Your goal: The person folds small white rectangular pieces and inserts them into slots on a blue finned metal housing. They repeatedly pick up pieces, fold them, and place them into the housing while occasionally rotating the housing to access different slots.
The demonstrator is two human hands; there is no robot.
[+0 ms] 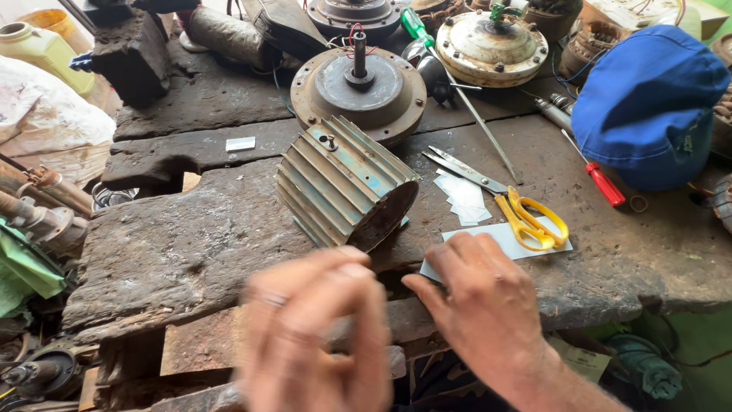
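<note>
My right hand (488,305) lies flat, fingers spread and grasping nothing, its fingertips pressing the near edge of a white sheet of paper (499,243) on the worn wooden table (191,252). My left hand (316,336) is a blur in front of me, fingers curled loosely; I cannot tell whether its grip holds anything. Just beyond both hands a ribbed metal motor housing (343,183) lies tilted on its side, with a round motor plate (358,88) behind it. Yellow-handled scissors (518,210) rest on the far end of the paper, beside small white paper scraps (461,197). Farther right lie a red-handled screwdriver (598,179) and a blue cap (648,107).
</note>
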